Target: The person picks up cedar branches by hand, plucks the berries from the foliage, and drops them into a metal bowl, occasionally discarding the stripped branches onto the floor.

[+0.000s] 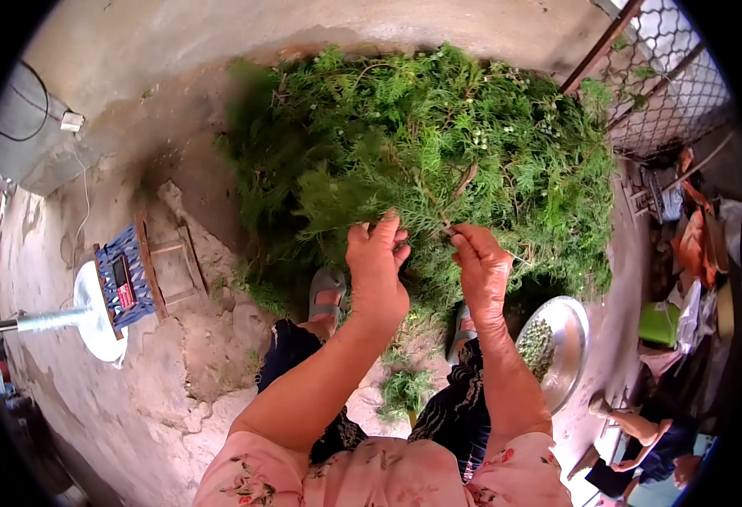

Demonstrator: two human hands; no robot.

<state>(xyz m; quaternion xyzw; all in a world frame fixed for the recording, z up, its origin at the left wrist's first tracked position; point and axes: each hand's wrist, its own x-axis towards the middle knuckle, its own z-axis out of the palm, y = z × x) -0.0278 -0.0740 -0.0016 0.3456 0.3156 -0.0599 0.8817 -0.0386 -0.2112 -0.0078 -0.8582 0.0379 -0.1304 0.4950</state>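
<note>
A large heap of green conifer branches, with scaly, arborvitae-like leaves and small pale cones, lies in front of me. My right hand is closed, its thumb and forefinger pinching the woody stem of a conifer branch over the near side of the heap. Just left of it, my left hand has its fingers curled in at the same branch's foliage. Whatever lies between those fingers is too small to make out. To the right, a round metal basin holds small green cones.
A small stool with a woven blue seat stands on the left, a dark device on it. Beside it is a fan-like white disc on a pole. Wire mesh rises at upper right. Another person sits at lower right.
</note>
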